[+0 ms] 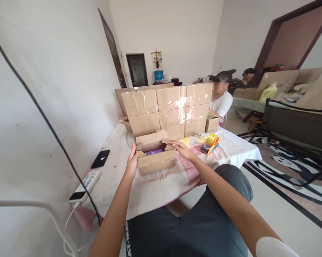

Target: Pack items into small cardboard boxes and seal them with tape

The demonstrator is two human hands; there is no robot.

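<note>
A small cardboard box [157, 164] stands on the table close in front of me, its top flaps raised. Inside it lies something purple [154, 152], mostly hidden by the walls, so its kind does not show. My left hand [132, 162] grips the box at its left end, fingers pointing up along the side. On the right end, the fingers of my right hand [184, 149] hold the side flap. A tape dispenser [211, 143] with yellow tape rests to the right of my right hand.
A wall of stacked, taped cardboard boxes [171, 109] rises behind the small box. On the left are a black phone [100, 159] and a white power strip [90, 180] with cables. One person [221, 103] sits beyond the stack; another [246, 79] is farther back. A dark chair [297, 132] stands right.
</note>
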